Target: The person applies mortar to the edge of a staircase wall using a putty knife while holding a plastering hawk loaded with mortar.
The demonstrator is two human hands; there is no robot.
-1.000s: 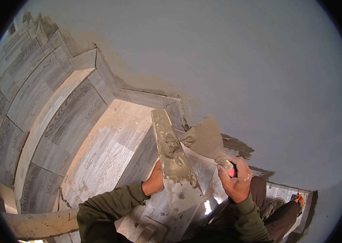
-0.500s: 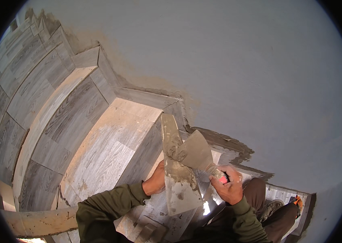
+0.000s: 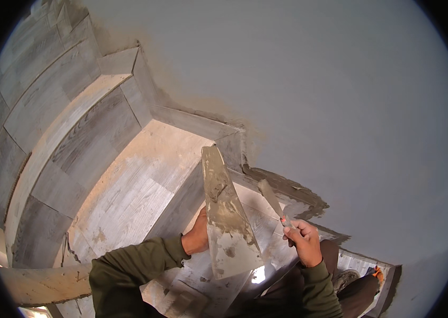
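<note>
Just to the right of the left hand (image 3: 196, 234), and touching it, is a long grey metal plate, narrower at its far end (image 3: 240, 254), with its long axis going from near to far and leaning a little to the left. This hand holds the plate from behind; its fingers are hidden there, so I cannot tell how they are bent. Wet grey-brown mortar (image 3: 217, 192) lies on the far half of the plate. From the fingers of the right hand (image 3: 305, 243), which are closed around the handle of a thin metal putty knife (image 3: 271, 200), this mortar is to the left and farther away. The blade points far and left, is seen almost edge-on, and a gap separates it from the plate's right edge. Beyond the blade, a rough band of dark wet mortar (image 3: 293, 189) follows the smooth grey wall (image 3: 340, 116). The plate's far tip appears beside the edge of a grey wood-patterned step (image 3: 144, 193). A dark brown trouser leg (image 3: 329, 257) is just right of the right hand, on the near side.
</note>
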